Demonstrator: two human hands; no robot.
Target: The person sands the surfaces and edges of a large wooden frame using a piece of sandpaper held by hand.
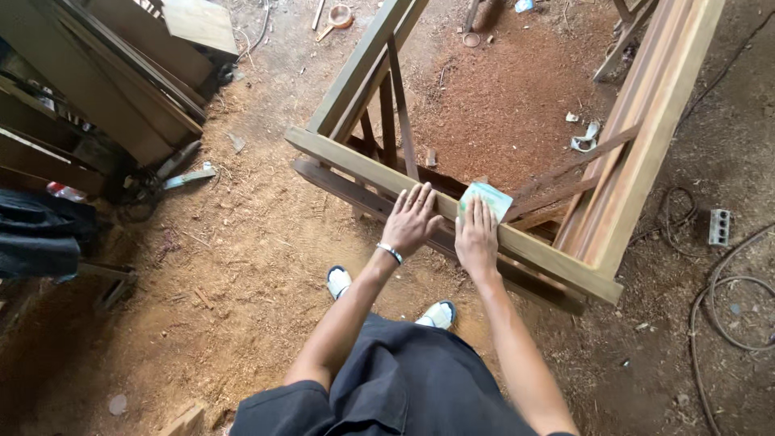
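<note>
Both bare arms reach up toward mid-frame, nearly parallel. The left hand [412,220] lies flat, fingers spread, a band on its wrist. The right hand [476,236] presses palm-down just beside it, fingers together.

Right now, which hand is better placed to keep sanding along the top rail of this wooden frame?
The right hand. It already presses the pale green sandpaper flat on the top rail of the wooden frame. The left hand lies open on the rail beside it, empty, so it looks better suited to bracing.
</note>
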